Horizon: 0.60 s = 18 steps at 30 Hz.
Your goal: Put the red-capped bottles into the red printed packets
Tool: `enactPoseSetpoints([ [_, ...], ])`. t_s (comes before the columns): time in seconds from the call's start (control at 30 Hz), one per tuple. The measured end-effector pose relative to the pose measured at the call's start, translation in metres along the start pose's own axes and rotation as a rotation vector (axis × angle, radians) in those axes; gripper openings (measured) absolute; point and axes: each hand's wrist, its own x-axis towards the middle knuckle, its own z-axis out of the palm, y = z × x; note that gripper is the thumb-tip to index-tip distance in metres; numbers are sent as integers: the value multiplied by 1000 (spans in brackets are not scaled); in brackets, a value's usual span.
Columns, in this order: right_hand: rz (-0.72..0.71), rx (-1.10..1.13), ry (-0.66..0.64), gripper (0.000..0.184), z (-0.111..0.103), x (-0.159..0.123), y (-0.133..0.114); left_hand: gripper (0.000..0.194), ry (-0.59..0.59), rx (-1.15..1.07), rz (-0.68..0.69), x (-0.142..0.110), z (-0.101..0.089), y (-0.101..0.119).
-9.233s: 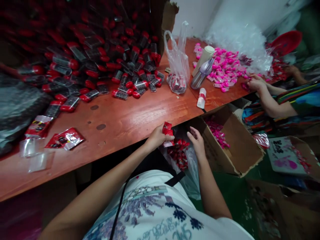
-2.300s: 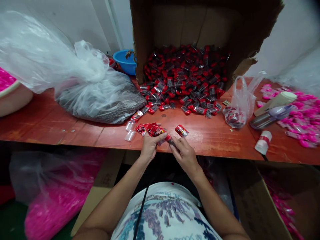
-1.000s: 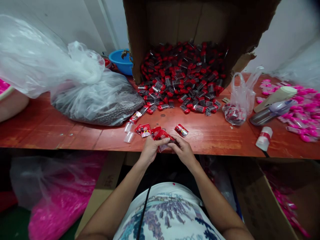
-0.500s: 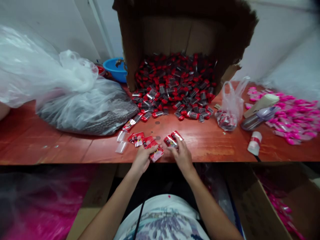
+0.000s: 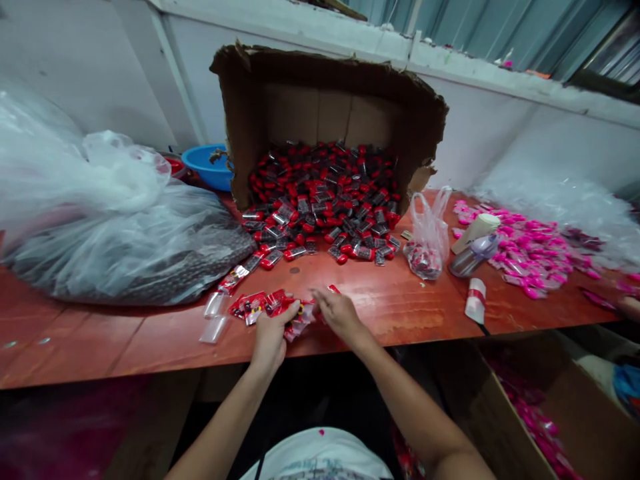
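My left hand (image 5: 270, 331) is closed on a small fan of red printed packets (image 5: 300, 327) over the table's front edge. Close to the right of them is my right hand (image 5: 340, 315), fingers curled in with the tips near the packets; whether anything is between them is hidden. Behind its knuckles a bit of a red wrapped piece (image 5: 334, 289) shows on the table. More red printed packets (image 5: 250, 307) lie left of my left hand, beside clear plastic sleeves (image 5: 214, 328).
A torn cardboard box (image 5: 415, 107) spills red-capped clear tubes (image 5: 320, 193) onto the red-brown table (image 5: 400, 313). Left stands a big plastic bag (image 5: 150, 247) of dark pieces, with a blue basin (image 5: 207, 167) behind. Right are a carrier bag (image 5: 425, 243), a bottle (image 5: 473, 255) and pink pieces (image 5: 530, 253).
My right hand has set a red wrapped piece down beside another on the table and come back to the packets in my left hand. The view has tilted up.
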Motion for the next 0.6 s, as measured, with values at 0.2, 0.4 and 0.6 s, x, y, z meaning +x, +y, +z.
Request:
enactPoseSetpoints([
  [0.2, 62, -284, -28, 52, -22, 64, 62, 13, 91, -135, -212, 4, 3, 12],
  [0.4, -54, -366, -249, 40, -29, 61, 76, 10, 116, -199, -321, 7, -3, 19],
  [0.6, -117, -504, -363, 25, -52, 9, 68, 9, 119, -214, -384, 11, -7, 18],
])
